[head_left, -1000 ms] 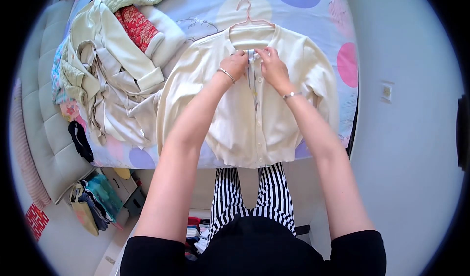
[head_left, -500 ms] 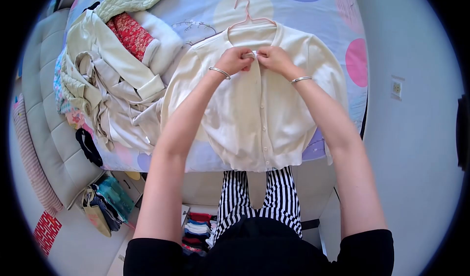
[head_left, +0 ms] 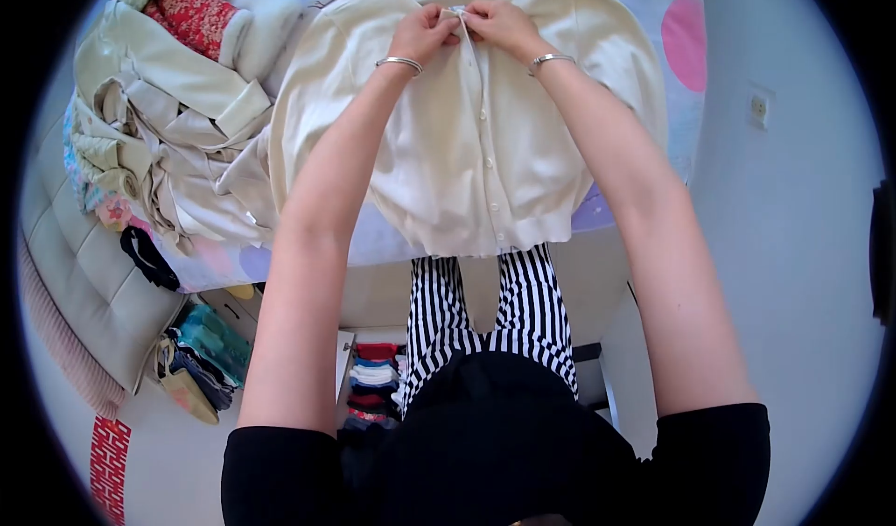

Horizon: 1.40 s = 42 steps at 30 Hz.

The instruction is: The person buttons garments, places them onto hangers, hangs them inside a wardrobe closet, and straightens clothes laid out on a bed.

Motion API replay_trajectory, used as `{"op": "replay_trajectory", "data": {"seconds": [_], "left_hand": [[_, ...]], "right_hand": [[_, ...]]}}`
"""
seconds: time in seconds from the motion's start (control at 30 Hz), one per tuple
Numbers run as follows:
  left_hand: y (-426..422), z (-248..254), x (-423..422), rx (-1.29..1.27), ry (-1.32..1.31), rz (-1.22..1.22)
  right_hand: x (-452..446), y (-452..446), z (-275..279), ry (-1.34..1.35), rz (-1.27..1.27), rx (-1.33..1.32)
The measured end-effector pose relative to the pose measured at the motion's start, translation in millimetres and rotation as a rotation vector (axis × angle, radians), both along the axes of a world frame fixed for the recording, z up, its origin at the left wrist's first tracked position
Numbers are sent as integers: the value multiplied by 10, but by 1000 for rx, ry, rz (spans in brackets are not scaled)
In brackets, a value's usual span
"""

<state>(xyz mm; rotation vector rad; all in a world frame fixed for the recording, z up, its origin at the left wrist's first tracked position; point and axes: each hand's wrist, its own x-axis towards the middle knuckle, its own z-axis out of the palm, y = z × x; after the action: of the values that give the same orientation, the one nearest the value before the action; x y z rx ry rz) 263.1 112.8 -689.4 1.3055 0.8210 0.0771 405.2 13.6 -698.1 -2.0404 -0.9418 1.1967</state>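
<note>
A cream cardigan [head_left: 429, 153] lies spread face up near the bed's front edge, with a row of buttons down its middle. At the upper part of its front opening, my left hand [head_left: 425, 33] pinches one edge. Close beside it, my right hand [head_left: 501, 27] pinches the other edge at a button. The fingertips of both hands almost meet there. The two front edges lie together below my hands, down to the hem. The hanger is out of view now.
A heap of cream and beige clothes [head_left: 187, 134] lies on the bed at the left, with a red patterned piece [head_left: 194, 20] and a white fluffy one. A black band [head_left: 149, 257] is at the bed's edge. Folded clothes [head_left: 373, 377] sit below, and a socket [head_left: 759, 110] is at the right.
The view has shifted, so the cardigan and hands appear higher and the hanger has left the frame. Both hands have drawn the front edges together and now pinch them at the upper opening.
</note>
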Motion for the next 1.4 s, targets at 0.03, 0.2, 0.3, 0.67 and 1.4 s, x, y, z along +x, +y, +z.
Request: {"op": "replay_trajectory", "data": {"seconds": [0.03, 0.2, 0.3, 0.67, 1.4], "left_hand": [[16, 11, 12, 6, 49, -11], [100, -128, -5, 152, 220, -142], [79, -185, -65, -91, -1, 15], [41, -102, -46, -234, -16, 119], [-84, 86, 127, 799, 197, -189]], "right_hand": [[7, -9, 4, 34, -15, 25], [-33, -2, 138, -165, -7, 30], [-31, 16, 190, -161, -26, -5], [-23, 7, 204, -163, -13, -14], [94, 20, 172, -26, 80, 9]]}}
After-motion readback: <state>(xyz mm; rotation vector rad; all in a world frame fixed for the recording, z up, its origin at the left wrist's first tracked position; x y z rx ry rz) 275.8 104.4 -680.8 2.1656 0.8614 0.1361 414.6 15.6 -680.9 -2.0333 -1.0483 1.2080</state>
